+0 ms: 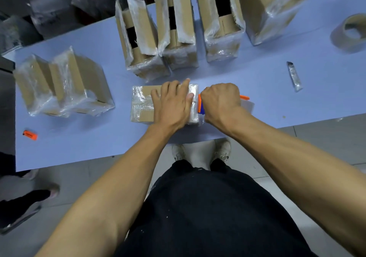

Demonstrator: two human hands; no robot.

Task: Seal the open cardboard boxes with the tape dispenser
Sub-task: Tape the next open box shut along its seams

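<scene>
Head view. A small closed cardboard box wrapped in glossy clear tape (pixel 146 103) lies on the pale blue tabletop (pixel 79 147), near its front edge. The left hand (pixel 174 104) lies flat on the lid with fingers straight and spread, pressing down, probably to keep the flaps shut and the box from sliding. The right hand (pixel 220 103) is clenched in a fist round the orange-and-blue plastic tape dispenser (pixel 201 106), which sits against the box's right end, where a strip would be run over the edge or cut; the blade and the tape itself are hidden by the fist, so which of the two cannot be told.

Behind stand three upright tape-covered cardboard boxes with raised flaps (pixel 174 31), still open, and a fourth box lying tilted at far right (pixel 271 13). Another open box (pixel 61 84) lies on its side at left. A spare brown roll of tape (pixel 349 32), a silvery utility knife (pixel 295 76) and a small orange tag (pixel 30 135) lie well apart from the work.
</scene>
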